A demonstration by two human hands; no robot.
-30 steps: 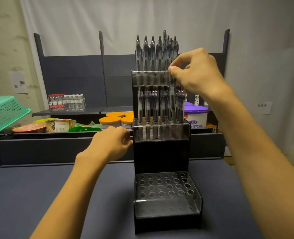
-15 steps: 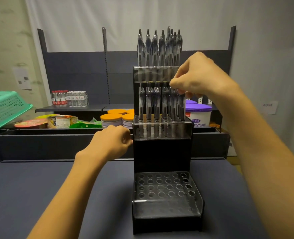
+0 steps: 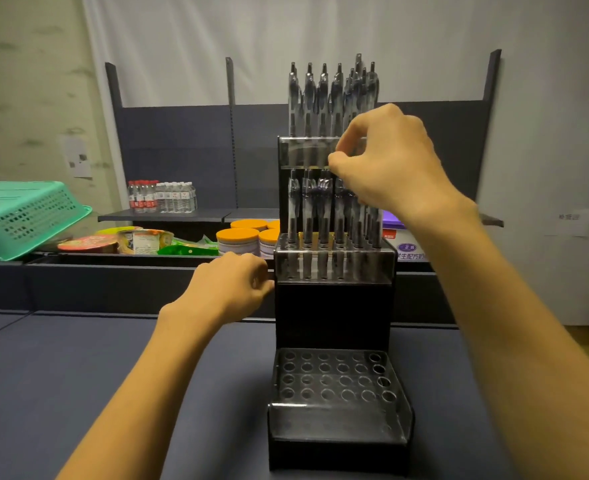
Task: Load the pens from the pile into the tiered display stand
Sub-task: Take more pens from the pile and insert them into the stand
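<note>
A black three-tier pen stand (image 3: 334, 306) sits on the dark table (image 3: 78, 375), toward its far edge and right of center. Pens (image 3: 324, 98) stand upright in the top tier, and more pens (image 3: 307, 209) fill the middle tier; the bottom tier (image 3: 338, 379) shows open holes only. The person's right hand (image 3: 390, 164) is raised in front of the top and middle tiers, fingers curled with thumb and forefinger brought together at the tops of the middle-tier pens; whether a pen is pinched between them cannot be told. The left hand (image 3: 230, 285) rests against the stand's left side at the middle tier, fingers curled in toward it. Behind the table a low shelf carries orange-lidded tubs (image 3: 241, 239), snack packets (image 3: 140, 240) and a purple-lidded tub (image 3: 402, 244). A green basket (image 3: 19, 216) lies tilted at far left, and water bottles (image 3: 163, 197) line the shelf behind.
</note>
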